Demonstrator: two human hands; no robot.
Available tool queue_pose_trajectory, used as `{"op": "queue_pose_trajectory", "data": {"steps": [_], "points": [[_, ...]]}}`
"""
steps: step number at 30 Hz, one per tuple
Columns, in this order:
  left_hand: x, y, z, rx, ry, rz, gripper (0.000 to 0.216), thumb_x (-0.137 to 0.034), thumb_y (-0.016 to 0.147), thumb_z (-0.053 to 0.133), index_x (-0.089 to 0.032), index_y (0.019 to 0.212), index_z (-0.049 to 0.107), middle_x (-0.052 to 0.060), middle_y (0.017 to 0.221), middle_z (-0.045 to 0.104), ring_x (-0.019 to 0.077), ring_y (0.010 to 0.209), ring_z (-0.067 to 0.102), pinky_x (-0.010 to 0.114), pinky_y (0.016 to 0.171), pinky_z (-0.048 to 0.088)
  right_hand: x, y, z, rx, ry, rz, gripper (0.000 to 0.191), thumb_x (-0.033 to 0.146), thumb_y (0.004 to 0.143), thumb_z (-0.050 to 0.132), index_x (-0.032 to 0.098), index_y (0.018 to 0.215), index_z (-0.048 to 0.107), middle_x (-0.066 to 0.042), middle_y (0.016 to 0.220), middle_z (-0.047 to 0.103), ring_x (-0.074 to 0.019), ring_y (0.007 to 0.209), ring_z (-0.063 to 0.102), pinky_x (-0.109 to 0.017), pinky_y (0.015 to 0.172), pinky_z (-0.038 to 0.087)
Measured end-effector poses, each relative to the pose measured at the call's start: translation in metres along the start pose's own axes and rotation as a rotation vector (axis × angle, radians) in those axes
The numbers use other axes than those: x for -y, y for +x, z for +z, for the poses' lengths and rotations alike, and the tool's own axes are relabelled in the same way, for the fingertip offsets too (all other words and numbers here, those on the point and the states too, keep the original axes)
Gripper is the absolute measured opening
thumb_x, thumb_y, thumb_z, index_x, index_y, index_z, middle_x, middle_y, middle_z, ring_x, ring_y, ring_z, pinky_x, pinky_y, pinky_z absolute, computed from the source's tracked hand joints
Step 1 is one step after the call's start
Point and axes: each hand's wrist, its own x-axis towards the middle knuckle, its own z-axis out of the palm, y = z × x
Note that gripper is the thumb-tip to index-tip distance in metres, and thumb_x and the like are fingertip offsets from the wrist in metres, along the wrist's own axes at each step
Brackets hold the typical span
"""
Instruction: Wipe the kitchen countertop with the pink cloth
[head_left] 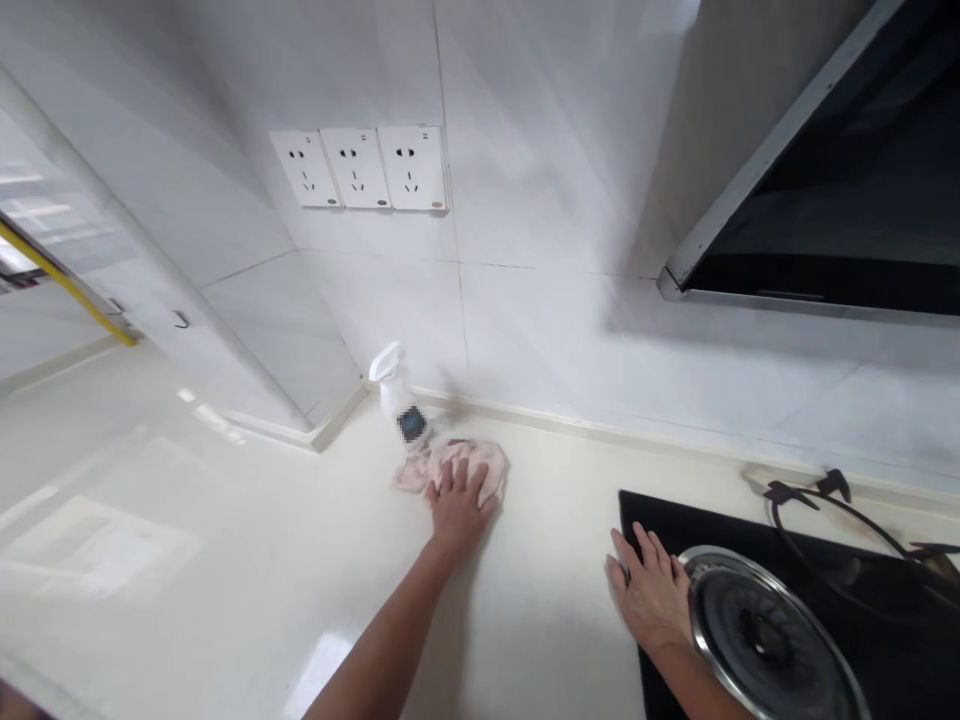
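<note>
The cloth (471,455) lies on the counter (225,560) by the far wall, touching the spray bottle (396,395). The left hand (457,505) presses on it, fingers open and flat. The right hand (652,595) rests open on the stove's (712,525) left edge.

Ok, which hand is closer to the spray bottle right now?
Left. The left hand lies on the pink cloth just in front of the spray bottle; the right hand rests flat on the cooktop edge, farther right.
</note>
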Motion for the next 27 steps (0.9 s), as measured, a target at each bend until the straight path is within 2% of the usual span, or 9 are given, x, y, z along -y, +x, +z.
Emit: {"op": "queue_pose_trajectory", "data": {"steps": [4,8,11,15,18,20,22,24,27], "points": [[0.026,-0.050,-0.013,-0.044,0.087,-0.074,0.055,-0.047,0.098,0.054,-0.037,0.152,0.051,0.010,0.165,0.043,0.0407,0.154,0.029,0.067,0.116,0.026,0.000,0.000,0.002,0.006,0.011,0.006,0.054,0.047,0.100,0.031,0.031,0.144,0.057,-0.010,0.163,0.044,-0.0303,0.151,0.037,-0.058,0.122,0.029],[0.029,-0.122,-0.008,-0.104,0.149,-0.076,0.054,-0.042,0.097,0.053,-0.037,0.151,0.053,0.011,0.164,0.044,0.0414,0.153,0.031,0.063,0.112,0.032,-0.002,-0.001,0.005,0.011,-0.001,-0.003,0.056,0.048,0.100,0.029,0.030,0.146,0.055,-0.011,0.163,0.044,-0.0304,0.152,0.036,-0.058,0.122,0.029],[0.008,-0.177,0.013,-0.149,0.141,0.032,0.063,-0.040,0.091,0.059,-0.038,0.153,0.051,0.011,0.164,0.043,0.0424,0.153,0.030,0.061,0.110,0.032,-0.003,-0.001,0.005,0.013,-0.020,-0.008,0.057,0.049,0.100,0.028,0.030,0.147,0.054,-0.011,0.163,0.043,-0.0308,0.152,0.035,-0.058,0.122,0.028],[-0.039,-0.223,0.055,-0.245,0.055,0.339,0.076,-0.067,0.079,0.068,-0.043,0.150,0.051,0.011,0.157,0.053,0.0445,0.143,0.042,0.057,0.105,0.033,-0.002,-0.003,0.000,0.010,-0.039,-0.005,0.057,0.048,0.100,0.027,0.029,0.146,0.054,-0.011,0.163,0.042,-0.0311,0.152,0.036,-0.058,0.122,0.027],[-0.066,-0.228,0.074,-0.293,-0.012,0.457,0.079,-0.078,0.074,0.068,-0.046,0.145,0.055,0.008,0.150,0.060,0.0424,0.136,0.049,0.052,0.104,0.032,-0.001,-0.003,-0.003,0.019,-0.039,-0.004,0.056,0.047,0.100,0.028,0.030,0.146,0.055,-0.011,0.163,0.043,-0.0311,0.151,0.037,-0.058,0.122,0.028],[-0.072,-0.219,0.073,-0.270,-0.071,0.471,0.079,-0.082,0.074,0.067,-0.046,0.144,0.056,0.007,0.150,0.060,0.0408,0.136,0.050,0.052,0.108,0.030,-0.001,-0.002,-0.005,0.031,-0.039,-0.002,0.055,0.047,0.100,0.029,0.031,0.146,0.055,-0.011,0.162,0.044,-0.0307,0.150,0.037,-0.058,0.122,0.028],[-0.070,-0.202,0.063,-0.232,-0.125,0.452,0.079,-0.081,0.076,0.065,-0.046,0.145,0.055,0.005,0.151,0.059,0.0397,0.137,0.049,0.056,0.114,0.024,-0.001,-0.002,-0.006,0.042,-0.046,0.004,0.055,0.047,0.100,0.029,0.031,0.146,0.055,-0.010,0.163,0.043,-0.0304,0.151,0.037,-0.057,0.122,0.028],[-0.061,-0.175,0.048,-0.184,-0.149,0.381,0.074,-0.076,0.080,0.065,-0.046,0.147,0.054,0.005,0.153,0.058,0.0399,0.138,0.048,0.061,0.118,0.017,-0.001,-0.001,-0.007,0.054,-0.053,0.008,0.055,0.048,0.100,0.029,0.031,0.146,0.055,-0.010,0.163,0.043,-0.0305,0.151,0.037,-0.056,0.122,0.029],[-0.042,-0.120,0.025,-0.036,-0.121,0.146,0.064,-0.065,0.086,0.066,-0.046,0.146,0.056,0.006,0.158,0.053,0.0418,0.145,0.042,0.066,0.119,0.017,-0.001,0.000,-0.006,0.065,-0.049,0.014,0.056,0.049,0.099,0.030,0.031,0.146,0.054,-0.010,0.163,0.043,-0.0308,0.151,0.037,-0.056,0.122,0.029]]}}
